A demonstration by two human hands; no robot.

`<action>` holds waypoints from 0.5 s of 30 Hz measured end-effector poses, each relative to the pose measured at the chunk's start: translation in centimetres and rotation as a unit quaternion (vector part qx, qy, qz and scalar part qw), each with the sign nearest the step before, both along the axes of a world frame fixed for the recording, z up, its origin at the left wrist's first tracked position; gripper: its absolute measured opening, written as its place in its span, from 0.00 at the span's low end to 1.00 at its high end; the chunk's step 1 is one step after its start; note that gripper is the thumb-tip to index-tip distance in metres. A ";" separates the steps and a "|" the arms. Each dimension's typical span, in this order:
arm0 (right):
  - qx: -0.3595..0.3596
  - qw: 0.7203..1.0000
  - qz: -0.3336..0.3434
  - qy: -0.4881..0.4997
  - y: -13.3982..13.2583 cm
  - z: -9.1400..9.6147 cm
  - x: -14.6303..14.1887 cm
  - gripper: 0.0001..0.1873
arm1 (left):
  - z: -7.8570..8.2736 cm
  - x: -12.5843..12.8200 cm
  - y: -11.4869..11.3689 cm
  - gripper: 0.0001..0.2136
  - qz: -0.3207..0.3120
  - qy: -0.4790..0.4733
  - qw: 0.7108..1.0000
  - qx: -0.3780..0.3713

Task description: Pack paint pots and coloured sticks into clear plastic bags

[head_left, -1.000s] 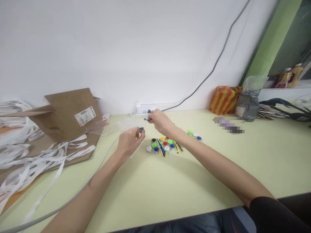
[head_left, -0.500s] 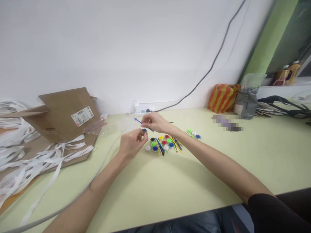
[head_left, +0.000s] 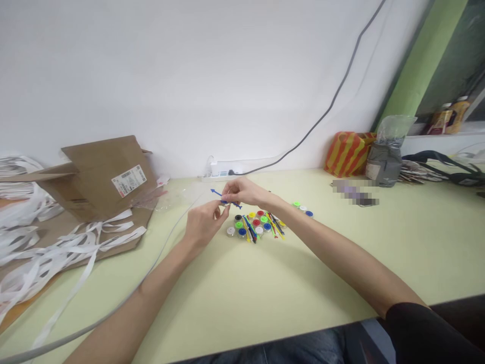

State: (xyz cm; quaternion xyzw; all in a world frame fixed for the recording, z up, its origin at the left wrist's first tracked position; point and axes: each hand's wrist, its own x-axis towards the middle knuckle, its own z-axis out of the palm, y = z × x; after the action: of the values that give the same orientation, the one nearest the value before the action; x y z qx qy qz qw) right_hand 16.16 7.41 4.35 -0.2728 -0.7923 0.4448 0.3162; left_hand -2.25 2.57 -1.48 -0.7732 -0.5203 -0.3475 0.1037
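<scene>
Tabletop (head_left: 341,263) holds loose colored caps (head_left: 259,230) and sticks (head_left: 250,232), while the left hand (head_left: 204,225) pinches a blue cap (head_left: 224,201), the right hand (head_left: 244,192) a blue stick (head_left: 216,193).

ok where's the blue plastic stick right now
In the head view, the blue plastic stick is held up in the fingers of the right hand, next to the left hand and just behind the cluster of coloured caps.

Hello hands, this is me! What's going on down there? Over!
Left hand and right hand pinching blue stick. Colored caps just beyond, among loose sticks.
</scene>
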 end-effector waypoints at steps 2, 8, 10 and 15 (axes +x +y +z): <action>-0.026 1.000 -0.001 0.009 -0.3 0.2 0.2 0.07 | 0.1 0.0 0.0 0.16 -0.003 0.001 1.000 -0.005; -0.068 0.997 -0.017 0.010 -0.4 0.4 0.5 0.12 | 0.3 0.0 -0.1 0.14 -0.011 0.001 1.000 -0.018; -0.064 0.998 -0.015 0.004 -0.1 0.3 0.7 0.14 | 0.2 -0.1 0.0 0.13 -0.036 -0.009 0.999 -0.032; -0.065 0.997 0.028 -0.005 0.8 -0.6 1.2 0.19 | -0.2 0.0 0.2 0.11 -0.108 -0.067 0.989 -0.069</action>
State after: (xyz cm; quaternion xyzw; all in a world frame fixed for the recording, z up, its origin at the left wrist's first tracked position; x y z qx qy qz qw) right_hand 17.35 8.23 3.79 -0.2729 -0.7703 0.5028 0.2818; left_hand -2.23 2.72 -1.71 -0.8053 -0.4619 -0.3709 -0.0235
